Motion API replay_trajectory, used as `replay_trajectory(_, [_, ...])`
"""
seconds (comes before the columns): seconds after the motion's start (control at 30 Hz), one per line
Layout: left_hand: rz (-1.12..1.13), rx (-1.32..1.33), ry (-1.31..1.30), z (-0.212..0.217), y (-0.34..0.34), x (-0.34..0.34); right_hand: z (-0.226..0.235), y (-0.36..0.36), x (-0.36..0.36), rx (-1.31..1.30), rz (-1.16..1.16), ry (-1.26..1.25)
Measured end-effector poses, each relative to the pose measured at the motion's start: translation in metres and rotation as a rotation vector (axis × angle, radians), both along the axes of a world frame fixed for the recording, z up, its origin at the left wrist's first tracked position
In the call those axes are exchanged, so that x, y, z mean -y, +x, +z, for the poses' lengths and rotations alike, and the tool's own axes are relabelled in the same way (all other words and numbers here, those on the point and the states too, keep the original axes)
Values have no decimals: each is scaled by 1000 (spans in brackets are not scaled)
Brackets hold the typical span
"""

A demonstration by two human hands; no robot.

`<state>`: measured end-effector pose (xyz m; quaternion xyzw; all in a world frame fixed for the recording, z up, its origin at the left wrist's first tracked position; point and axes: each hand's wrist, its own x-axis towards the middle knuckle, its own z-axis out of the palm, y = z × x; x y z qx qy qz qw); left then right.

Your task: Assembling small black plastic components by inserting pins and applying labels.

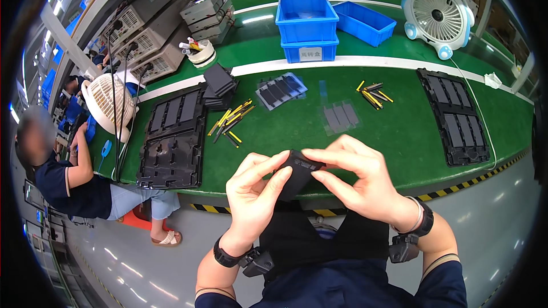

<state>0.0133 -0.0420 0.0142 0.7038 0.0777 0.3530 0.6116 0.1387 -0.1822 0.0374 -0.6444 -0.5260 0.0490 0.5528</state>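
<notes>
Far left, a seated person in a dark shirt [63, 179] works beside a white desk fan [108, 102]. On the green surface [399, 131] lies a black moulded plastic tray [174, 137], then scattered yellow and black sticks [231, 122]. My left hand [254, 194] pinches the lower left side of a small flat black plastic part [298, 172], held above the surface's near edge; my right hand [357, 179] grips its top right edge, fingers [319, 155] clenched on it. Stacked blue plastic bins [308, 25] stand behind, second black tray [454, 114] to the right.
</notes>
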Motion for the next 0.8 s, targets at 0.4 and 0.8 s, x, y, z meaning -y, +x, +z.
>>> replay_trajectory(0.4, [-79,-14,-226,4,1,2,-1,17,-2,-891,276,-217])
replay_trajectory(0.8, [-105,-154,-254,-1,4,1,-35,8,-47,-637,17,-51])
